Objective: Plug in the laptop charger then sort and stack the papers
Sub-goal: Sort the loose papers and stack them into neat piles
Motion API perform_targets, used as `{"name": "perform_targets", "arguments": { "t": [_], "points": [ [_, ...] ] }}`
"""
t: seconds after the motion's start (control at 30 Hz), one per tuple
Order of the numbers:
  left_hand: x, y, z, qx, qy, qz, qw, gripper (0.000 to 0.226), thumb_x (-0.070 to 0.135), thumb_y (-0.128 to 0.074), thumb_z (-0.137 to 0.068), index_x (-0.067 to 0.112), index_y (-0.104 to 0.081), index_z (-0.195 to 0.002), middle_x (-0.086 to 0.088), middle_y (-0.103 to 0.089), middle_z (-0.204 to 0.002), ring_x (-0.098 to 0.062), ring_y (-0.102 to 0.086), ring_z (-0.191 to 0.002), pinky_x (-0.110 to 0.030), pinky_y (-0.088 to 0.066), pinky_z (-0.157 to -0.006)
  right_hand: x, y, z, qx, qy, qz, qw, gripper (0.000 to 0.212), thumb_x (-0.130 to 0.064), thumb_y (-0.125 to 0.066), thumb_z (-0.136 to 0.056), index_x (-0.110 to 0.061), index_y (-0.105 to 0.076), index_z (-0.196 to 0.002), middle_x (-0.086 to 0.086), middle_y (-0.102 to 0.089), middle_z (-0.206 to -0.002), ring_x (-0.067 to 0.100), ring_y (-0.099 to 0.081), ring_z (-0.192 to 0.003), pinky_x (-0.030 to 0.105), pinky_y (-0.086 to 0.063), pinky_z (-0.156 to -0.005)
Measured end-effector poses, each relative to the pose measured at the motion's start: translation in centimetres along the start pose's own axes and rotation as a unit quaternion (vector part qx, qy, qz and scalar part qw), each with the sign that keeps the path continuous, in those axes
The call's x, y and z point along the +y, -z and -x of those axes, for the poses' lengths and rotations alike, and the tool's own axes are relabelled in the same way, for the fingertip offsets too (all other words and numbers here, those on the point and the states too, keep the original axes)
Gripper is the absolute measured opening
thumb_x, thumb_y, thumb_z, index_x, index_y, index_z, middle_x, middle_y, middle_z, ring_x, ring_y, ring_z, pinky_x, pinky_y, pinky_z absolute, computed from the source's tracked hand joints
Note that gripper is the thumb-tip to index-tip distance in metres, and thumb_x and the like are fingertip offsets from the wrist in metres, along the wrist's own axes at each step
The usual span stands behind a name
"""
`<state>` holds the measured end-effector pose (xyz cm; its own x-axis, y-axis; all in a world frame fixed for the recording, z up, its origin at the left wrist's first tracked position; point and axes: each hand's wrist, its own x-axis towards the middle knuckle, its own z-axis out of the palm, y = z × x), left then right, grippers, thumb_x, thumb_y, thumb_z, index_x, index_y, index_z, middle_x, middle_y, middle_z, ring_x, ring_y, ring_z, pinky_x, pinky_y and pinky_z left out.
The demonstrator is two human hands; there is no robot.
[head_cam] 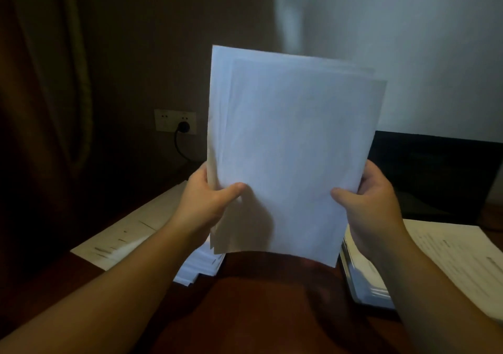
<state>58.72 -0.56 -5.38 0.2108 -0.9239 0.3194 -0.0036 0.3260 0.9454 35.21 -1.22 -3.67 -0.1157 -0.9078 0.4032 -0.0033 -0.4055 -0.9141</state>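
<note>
A: How far along is this looking to you?

B: The charging half seems done; a black plug (183, 126) is sitting in the wall socket (175, 121) with its cable dropping toward the table (261, 310); the laptop (435, 174) is standing at the right, though I cannot see where the cable is ending.

A: And the papers?

B: Still being sorted, I judge; the left hand (209, 198) and the right hand (367, 198) are each clamping a side edge of a sheaf of papers (294, 147), thumbs in front and fingers behind, holding it upright above the table; its top edges are sitting uneven, so squaring is looking unfinished.

A: What is left lying about?

B: A low pile (201, 264) is lying under the sheaf at the left; a loose printed sheet (128, 231) is lying further left; a thicker stack (362, 272) is sitting at the right, a printed page (451, 253) beside it.

A: Any trays or boxes holding them?

B: None are showing; everything is resting directly on the table.
</note>
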Motion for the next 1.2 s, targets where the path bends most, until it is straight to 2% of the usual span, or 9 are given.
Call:
{"name": "perform_targets", "arguments": {
  "t": [0.13,0.23,0.37,0.57,0.67,0.73,0.9,1.1,1.2],
  "points": [
    [-0.7,-0.5,0.8,0.069,-0.06,-0.022,0.996,0.055,0.02,-0.078,-0.083,0.038,-0.046,-0.124,0.018,-0.057,-0.116,-0.011,-0.059,-0.107,-0.031,-0.055,-0.083,0.4,0.3,0.6,0.014,0.001,0.019,1.0,0.038,-0.002,-0.062,-0.093,-0.037,-0.056,-0.106,-0.016,-0.07,-0.1,0.007,-0.069,-0.094,0.02,-0.054,-0.065],
    [-2.2,-1.2,2.2,0.075,-0.076,-0.073,0.992,0.062,0.019,-0.077,-0.084,0.042,-0.042,-0.13,0.026,-0.051,-0.119,-0.007,-0.052,-0.118,-0.027,-0.053,-0.087,1.7,0.5,1.3,0.006,-0.032,0.037,0.999,0.041,-0.005,-0.063,-0.093,-0.038,-0.055,-0.116,-0.016,-0.066,-0.11,0.01,-0.064,-0.103,0.031,-0.054,-0.079],
    [-3.7,-2.1,3.3,0.06,-0.047,-0.116,0.99,0.058,0.024,-0.074,-0.088,0.046,-0.041,-0.13,0.015,-0.057,-0.125,-0.019,-0.059,-0.118,-0.049,-0.057,-0.093,2.8,0.2,1.9,0.009,-0.05,0.095,0.994,0.042,-0.009,-0.061,-0.095,-0.044,-0.05,-0.116,-0.023,-0.062,-0.106,0.008,-0.06,-0.104,0.028,-0.05,-0.077],
    [-3.1,-2.6,2.5,0.114,-0.086,-0.088,0.986,0.049,0.031,-0.069,-0.091,0.037,-0.044,-0.133,0.024,-0.054,-0.121,0.0,-0.056,-0.111,-0.025,-0.054,-0.085,1.7,0.4,1.3,0.018,-0.026,0.063,0.998,0.033,-0.007,-0.058,-0.096,-0.037,-0.059,-0.108,-0.02,-0.071,-0.098,0.004,-0.07,-0.089,0.026,-0.057,-0.068],
    [-4.6,-2.6,3.5,0.099,-0.061,-0.137,0.984,0.017,0.031,-0.064,-0.094,0.038,-0.053,-0.104,0.02,-0.062,-0.103,-0.003,-0.063,-0.094,-0.022,-0.057,-0.072,3.0,0.5,1.9,0.018,-0.067,0.076,0.995,0.033,-0.009,-0.058,-0.095,-0.038,-0.058,-0.111,-0.014,-0.069,-0.105,0.011,-0.067,-0.096,0.032,-0.057,-0.074],
    [-5.5,-2.7,4.1,0.095,-0.047,-0.146,0.984,0.009,0.028,-0.061,-0.097,0.029,-0.053,-0.096,0.011,-0.064,-0.096,-0.008,-0.065,-0.085,-0.02,-0.056,-0.063,4.0,0.3,2.6,0.02,-0.09,0.082,0.992,0.03,-0.013,-0.054,-0.098,-0.043,-0.056,-0.102,-0.02,-0.065,-0.104,0.009,-0.064,-0.096,0.027,-0.053,-0.069],
    [-5.2,-3.6,3.9,0.093,-0.018,-0.122,0.988,0.017,0.028,-0.054,-0.101,0.029,-0.05,-0.118,0.018,-0.06,-0.107,-0.007,-0.065,-0.093,-0.016,-0.058,-0.063,4.6,0.0,2.5,0.041,-0.09,0.102,0.99,0.022,-0.019,-0.049,-0.102,-0.04,-0.054,-0.104,-0.025,-0.06,-0.097,0.007,-0.061,-0.089,0.022,-0.045,-0.062],
    [-5.8,-3.6,4.0,0.104,-0.018,-0.151,0.983,0.007,0.019,-0.054,-0.101,0.026,-0.054,-0.102,0.006,-0.065,-0.103,-0.011,-0.065,-0.093,-0.04,-0.061,-0.079,4.4,0.1,2.3,0.039,-0.091,0.103,0.99,0.026,-0.017,-0.049,-0.101,-0.042,-0.056,-0.102,-0.023,-0.063,-0.097,0.006,-0.063,-0.088,0.023,-0.05,-0.064],
    [-5.1,-3.3,3.2,0.103,-0.035,-0.173,0.979,0.006,0.022,-0.055,-0.101,0.027,-0.054,-0.104,0.006,-0.063,-0.109,-0.011,-0.064,-0.097,-0.036,-0.06,-0.08,4.1,0.6,1.8,0.049,-0.085,0.101,0.99,0.026,-0.02,-0.05,-0.101,-0.041,-0.057,-0.114,-0.023,-0.064,-0.104,0.007,-0.063,-0.094,0.026,-0.052,-0.067]
  ]
}}
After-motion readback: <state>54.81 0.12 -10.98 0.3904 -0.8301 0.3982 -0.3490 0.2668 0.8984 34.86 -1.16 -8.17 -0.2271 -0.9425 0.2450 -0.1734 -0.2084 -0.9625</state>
